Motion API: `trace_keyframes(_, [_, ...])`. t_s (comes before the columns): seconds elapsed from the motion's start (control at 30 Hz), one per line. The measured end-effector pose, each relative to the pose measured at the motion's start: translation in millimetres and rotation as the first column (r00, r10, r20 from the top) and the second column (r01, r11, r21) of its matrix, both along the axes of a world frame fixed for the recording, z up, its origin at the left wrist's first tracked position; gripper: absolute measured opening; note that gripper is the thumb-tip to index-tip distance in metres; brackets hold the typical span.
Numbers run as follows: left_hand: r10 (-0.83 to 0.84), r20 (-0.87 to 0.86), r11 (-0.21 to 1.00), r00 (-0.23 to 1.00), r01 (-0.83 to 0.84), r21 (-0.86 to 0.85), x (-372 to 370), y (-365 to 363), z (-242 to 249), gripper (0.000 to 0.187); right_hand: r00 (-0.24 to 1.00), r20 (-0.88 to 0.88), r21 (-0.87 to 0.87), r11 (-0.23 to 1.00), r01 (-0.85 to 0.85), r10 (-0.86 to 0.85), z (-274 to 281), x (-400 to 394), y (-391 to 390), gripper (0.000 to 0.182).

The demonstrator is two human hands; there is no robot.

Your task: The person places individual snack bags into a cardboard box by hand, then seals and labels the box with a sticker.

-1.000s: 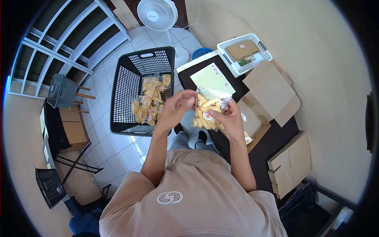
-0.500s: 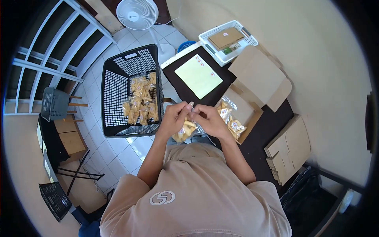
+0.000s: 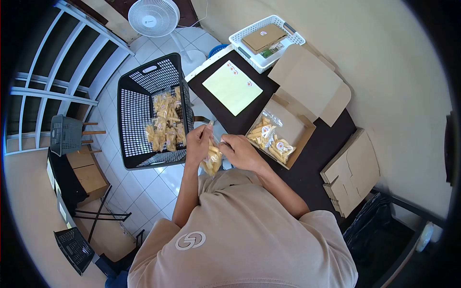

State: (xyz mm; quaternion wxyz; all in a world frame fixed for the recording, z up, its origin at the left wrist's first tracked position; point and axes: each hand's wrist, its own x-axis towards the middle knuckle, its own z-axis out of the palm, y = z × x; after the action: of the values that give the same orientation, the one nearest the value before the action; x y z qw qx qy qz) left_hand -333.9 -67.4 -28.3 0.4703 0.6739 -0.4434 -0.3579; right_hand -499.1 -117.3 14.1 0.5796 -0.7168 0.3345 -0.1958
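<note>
In front of my waist hangs a clear plastic bag of yellow snack sticks (image 3: 211,162). My left hand (image 3: 196,145) is closed on its upper part, fingers pinched around the gathered plastic. My right hand (image 3: 238,151) is closed at the bag's right side, its fingertips on the plastic edge. Just beyond my right hand is an open cardboard box (image 3: 302,144), its lid folded back. Inside lie snack bags (image 3: 281,148) with round stickers. Left of my hands stands a black plastic basket (image 3: 134,122) holding several similar bags (image 3: 165,115).
On the dark-covered table lies a pale sheet with round stickers (image 3: 233,89). Behind it is a white basket (image 3: 269,62) containing a brown box (image 3: 264,37). Flattened cardboard boxes (image 3: 353,168) are stacked at right. A white fan (image 3: 153,18) stands at the back.
My hands have moved slightly apart, the left one drawing left with the bag. The right hand has uncovered more of the bags in the box. The whole view has shifted a little.
</note>
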Motion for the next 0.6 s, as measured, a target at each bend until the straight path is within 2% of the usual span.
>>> trace_keyframes(0.07, [0.022,0.0,1.0,1.0,-0.022,-0.017,0,-5,-1,0.035,1.0,0.014,-0.042,0.999,0.002,-0.002,4,-4,-1,0.022])
trace_keyframes(0.17, [0.047,-0.037,0.997,0.998,-0.045,0.061,-7,-12,1,0.036,0.999,-0.009,-0.085,0.996,0.031,-0.031,9,-16,-1,0.021])
trace_keyframes(0.23, [0.045,0.016,0.999,0.999,-0.045,0.002,-15,-18,-1,0.037,0.997,-0.014,-0.128,0.989,0.069,-0.072,12,-26,0,0.019])
trace_keyframes(0.37, [0.018,0.006,0.999,1.0,-0.018,0.039,-28,-27,-4,0.038,0.992,-0.04,-0.122,0.986,0.111,-0.117,20,-44,3,0.018])
trace_keyframes(0.5, [-0.002,0.031,0.998,1.0,0.0,0.055,-35,-34,-6,0.037,0.984,-0.023,-0.057,0.983,0.174,-0.175,17,-56,6,0.019])
trace_keyframes(0.57, [0.014,0.032,0.999,0.999,-0.013,-0.029,-40,-38,-6,0.037,0.981,-0.023,-0.014,0.981,0.194,-0.194,13,-63,7,0.019])
trace_keyframes(0.6, [0.013,0.031,0.999,0.999,-0.012,-0.03,-39,-39,-3,0.037,0.958,-0.024,0.037,0.958,0.285,-0.284,11,-68,6,0.022])
